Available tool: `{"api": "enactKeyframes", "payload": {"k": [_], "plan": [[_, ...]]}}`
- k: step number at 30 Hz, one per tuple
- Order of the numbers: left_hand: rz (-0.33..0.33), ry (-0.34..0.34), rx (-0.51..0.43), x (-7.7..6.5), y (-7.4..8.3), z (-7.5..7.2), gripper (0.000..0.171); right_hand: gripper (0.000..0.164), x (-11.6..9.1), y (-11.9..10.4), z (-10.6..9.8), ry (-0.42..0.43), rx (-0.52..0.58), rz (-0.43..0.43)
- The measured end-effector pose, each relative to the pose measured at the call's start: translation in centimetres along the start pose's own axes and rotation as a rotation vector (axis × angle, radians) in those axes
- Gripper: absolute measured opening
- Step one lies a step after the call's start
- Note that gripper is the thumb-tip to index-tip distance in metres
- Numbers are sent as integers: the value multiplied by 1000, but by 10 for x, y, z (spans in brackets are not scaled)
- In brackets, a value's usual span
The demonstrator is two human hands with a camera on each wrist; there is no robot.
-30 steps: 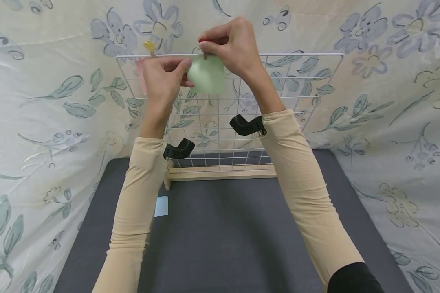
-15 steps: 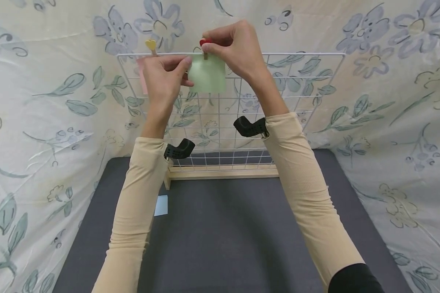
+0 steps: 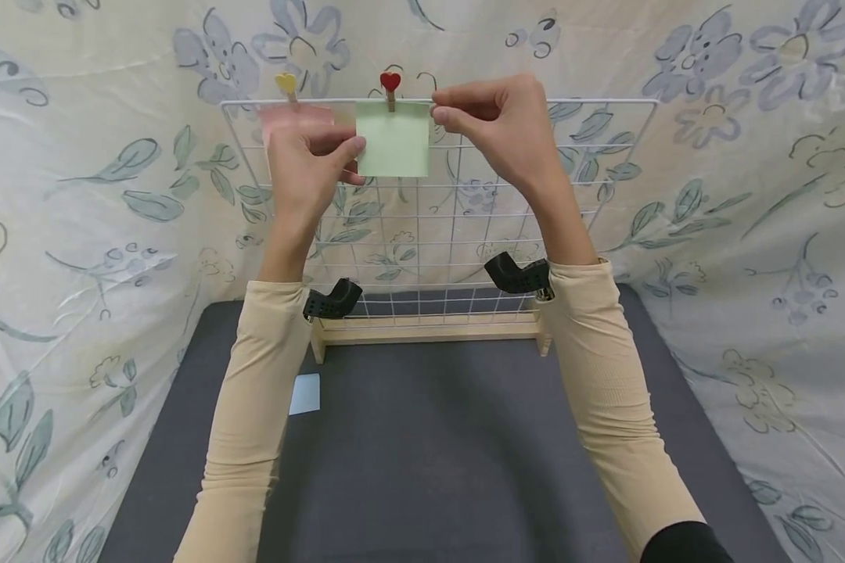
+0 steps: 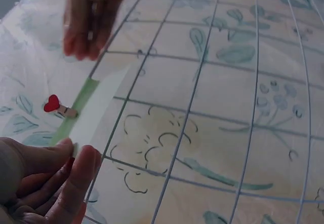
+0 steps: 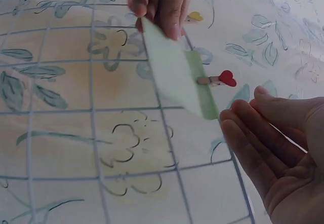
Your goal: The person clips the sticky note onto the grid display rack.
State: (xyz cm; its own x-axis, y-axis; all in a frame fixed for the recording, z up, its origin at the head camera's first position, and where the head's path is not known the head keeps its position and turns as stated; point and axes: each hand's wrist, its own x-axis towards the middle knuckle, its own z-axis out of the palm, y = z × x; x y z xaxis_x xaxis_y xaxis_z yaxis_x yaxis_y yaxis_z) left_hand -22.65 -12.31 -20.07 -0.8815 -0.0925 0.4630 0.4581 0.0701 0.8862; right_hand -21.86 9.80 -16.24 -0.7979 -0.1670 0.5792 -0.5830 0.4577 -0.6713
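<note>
A pale green paper note [image 3: 393, 141] hangs at the top bar of a white wire grid [image 3: 453, 227]. A mini wooden clothespin with a red heart [image 3: 390, 87] clips its top edge to the bar. My left hand [image 3: 304, 164] pinches the note's left edge between thumb and fingers. In the left wrist view the note's lower part stands out from the wires. Just beyond the note's top right corner is my right hand [image 3: 507, 129], its fingers extended and the thumb apart in the right wrist view, with nothing held.
Left of the green note, a pink note [image 3: 306, 116] hangs under a yellow-heart clothespin [image 3: 286, 84], partly behind my left hand. A light blue note [image 3: 305, 393] lies on the dark table [image 3: 422, 438]. The grid stands in a wooden base [image 3: 429, 331]. Floral cloth [image 3: 746, 195] surrounds the table.
My right hand has let go of the red-heart clothespin and moved right and down to the note's right corner. The clothespin stays on the bar. My left hand still holds the note's left edge.
</note>
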Motion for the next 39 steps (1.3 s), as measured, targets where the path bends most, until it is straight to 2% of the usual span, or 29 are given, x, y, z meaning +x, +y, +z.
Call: {"api": "enactKeyframes", "payload": {"k": [3, 6, 12, 18, 23, 25, 34, 39], "plan": [[-45, -12, -25, -4, -3, 0, 20, 25, -8, 11, -2, -12, 20, 28], [-51, -21, -22, -9, -8, -1, 21, 23, -14, 21, -4, -9, 57, 44], [9, -67, 1, -21, -20, -5, 20, 23, -25, 36, -5, -18, 55, 69], [35, -56, -1, -38, -37, -15, 20, 23, -37, 49, -7, -16, 55, 103], [3, -20, 95, -53, -49, -24, 21, 23, -50, 61, -12, -3, 72, 129], [-10, -11, 105, -59, -56, -27, 22, 24, -57, 67, -14, 4, 63, 153], [-72, -4, 65, -82, -91, -41, 27, 26, -91, 108, -20, 17, 116, 250], [-132, 32, 38, -94, -111, -49, 28, 30, -108, 131, -17, 5, 97, 321]]}}
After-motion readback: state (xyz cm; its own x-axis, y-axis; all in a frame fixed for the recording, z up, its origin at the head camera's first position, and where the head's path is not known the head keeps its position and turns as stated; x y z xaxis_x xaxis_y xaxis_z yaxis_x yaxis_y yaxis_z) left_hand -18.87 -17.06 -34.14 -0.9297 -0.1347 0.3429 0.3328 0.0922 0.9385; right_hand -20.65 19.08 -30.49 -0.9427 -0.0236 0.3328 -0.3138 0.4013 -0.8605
